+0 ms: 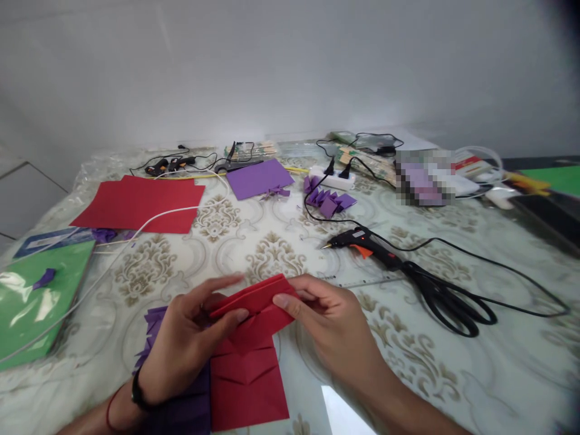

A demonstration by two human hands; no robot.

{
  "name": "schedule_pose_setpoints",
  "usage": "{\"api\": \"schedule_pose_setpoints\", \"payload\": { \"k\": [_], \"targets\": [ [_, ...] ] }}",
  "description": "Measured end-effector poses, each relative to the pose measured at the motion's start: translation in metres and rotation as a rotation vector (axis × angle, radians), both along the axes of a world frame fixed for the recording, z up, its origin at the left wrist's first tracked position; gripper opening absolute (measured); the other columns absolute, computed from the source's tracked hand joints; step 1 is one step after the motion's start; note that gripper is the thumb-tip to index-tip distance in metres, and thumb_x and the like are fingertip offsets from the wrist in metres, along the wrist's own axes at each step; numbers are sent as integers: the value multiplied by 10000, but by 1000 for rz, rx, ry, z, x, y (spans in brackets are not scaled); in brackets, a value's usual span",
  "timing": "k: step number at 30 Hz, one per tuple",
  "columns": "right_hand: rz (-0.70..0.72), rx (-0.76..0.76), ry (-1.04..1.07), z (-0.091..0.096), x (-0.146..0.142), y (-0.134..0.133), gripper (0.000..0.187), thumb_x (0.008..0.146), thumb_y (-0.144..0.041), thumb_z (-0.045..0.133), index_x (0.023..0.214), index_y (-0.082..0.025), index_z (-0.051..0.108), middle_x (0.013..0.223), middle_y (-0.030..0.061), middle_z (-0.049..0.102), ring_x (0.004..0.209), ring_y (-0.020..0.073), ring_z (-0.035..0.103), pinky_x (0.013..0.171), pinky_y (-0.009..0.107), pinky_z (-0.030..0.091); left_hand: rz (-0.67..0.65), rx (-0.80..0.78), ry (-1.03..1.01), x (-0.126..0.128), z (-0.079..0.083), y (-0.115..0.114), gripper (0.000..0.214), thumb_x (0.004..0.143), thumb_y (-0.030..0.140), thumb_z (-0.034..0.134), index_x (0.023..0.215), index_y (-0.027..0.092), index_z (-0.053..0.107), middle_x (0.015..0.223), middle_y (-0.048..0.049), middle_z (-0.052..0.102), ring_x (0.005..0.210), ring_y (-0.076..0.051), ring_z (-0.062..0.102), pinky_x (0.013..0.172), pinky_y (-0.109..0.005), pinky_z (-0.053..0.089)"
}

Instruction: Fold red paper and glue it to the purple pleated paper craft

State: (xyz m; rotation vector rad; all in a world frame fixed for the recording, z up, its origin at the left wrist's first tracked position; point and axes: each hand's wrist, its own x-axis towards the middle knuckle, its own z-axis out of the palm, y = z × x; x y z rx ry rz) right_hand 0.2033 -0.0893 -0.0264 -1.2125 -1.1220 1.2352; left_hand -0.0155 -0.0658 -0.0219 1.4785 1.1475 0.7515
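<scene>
1. The right hand (333, 314) is closed, thumb in front and fingers behind, on the folded red paper (267, 296), above the near part of the tabletop (217, 260); if this thumb slides, the fold may become crooked
2. The left hand (190, 329) pinches the same paper, its index finger lifted; uneven pressure could let the layers open
3. Below is the pleated red paper (249, 399), joined or not I cannot tell; a pull might spoil its creases
4. The purple paper (181, 411) beneath the left wrist could be crushed if the wrist presses
5. Beyond the right hand, the glue gun (362, 241) may be hot; a careless reach could burn
</scene>
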Motion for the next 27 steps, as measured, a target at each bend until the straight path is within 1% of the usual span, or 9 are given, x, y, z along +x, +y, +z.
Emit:
{"api": "schedule_pose_setpoints", "payload": {
  "k": [3, 5, 8, 13, 15, 17, 21, 24, 27],
  "targets": [
    [56, 44, -147, 6, 4, 1, 107, 894, -326, 764, 857, -257, 836, 799, -15, 815, 738, 158, 719, 676, 247, 527, -189, -57, 105, -2, 6, 5, 343, 931, 521, 748, 963, 191, 837, 804, -32, 786, 673, -134, 645, 583, -190, 481],
    [91, 92, -240, 9, 6, 1, 102, 903, -297, 759, 855, -264, 841, 776, -25, 811, 704, 153, 709, 662, 249, 516, -260, -35, 153, -2, 7, 7, 382, 961, 541, 697, 923, 186, 834, 684, 3, 687, 596, -102, 507, 525, -190, 370],
    [129, 148, -300, 11, 5, -1, 112, 924, -281, 745, 878, -273, 848, 755, -33, 804, 664, 149, 699, 635, 249, 514, -274, 29, 193, -2, 7, 6, 420, 1010, 543, 627, 895, 188, 822, 618, 31, 533, 582, -96, 364, 509, -214, 270],
    [154, 134, -286, 8, 2, -5, 116, 936, -311, 749, 947, -280, 859, 802, -22, 816, 702, 166, 713, 635, 256, 519, -295, 62, 185, -2, 5, 2, 467, 1031, 513, 606, 737, 168, 715, 602, 47, 375, 573, -93, 295, 516, -239, 225],
    [150, 142, -271, 6, 2, -6, 145, 952, -332, 734, 911, -272, 860, 755, -26, 794, 664, 153, 676, 617, 253, 494, -326, 36, 174, -2, 6, 3, 490, 1033, 522, 597, 704, 165, 663, 602, 53, 329, 572, -92, 263, 512, -245, 198],
    [124, 140, -251, 6, 3, -5, 197, 961, -345, 718, 842, -254, 845, 682, -31, 747, 614, 137, 616, 590, 252, 459, -365, -5, 155, -3, 9, 5, 497, 1042, 541, 564, 721, 169, 644, 619, 49, 371, 586, -99, 285, 518, -240, 219],
    [101, 66, -177, 8, 5, -1, 245, 944, -378, 711, 773, -219, 785, 649, -28, 668, 601, 133, 547, 558, 258, 411, -413, 24, 191, -8, 15, 9, 445, 1081, 509, 473, 853, 192, 686, 742, 17, 602, 668, -127, 466, 598, -224, 354],
    [201, -6, -166, 8, 7, 3, 333, 962, -432, 676, 716, -213, 718, 593, -37, 578, 549, 127, 484, 510, 262, 358, -380, 162, 304, -9, 16, 10, 454, 1094, 448, 455, 763, 188, 626, 625, 45, 521, 576, -104, 404, 567, -228, 309],
    [250, -16, -199, 6, 6, 4, 248, 966, -417, 685, 841, -225, 779, 712, -13, 704, 660, 157, 617, 595, 268, 451, -402, 212, 381, -6, 14, 10, 428, 1100, 400, 443, 774, 191, 624, 628, 50, 535, 567, -97, 410, 577, -232, 301]
  ]
}}
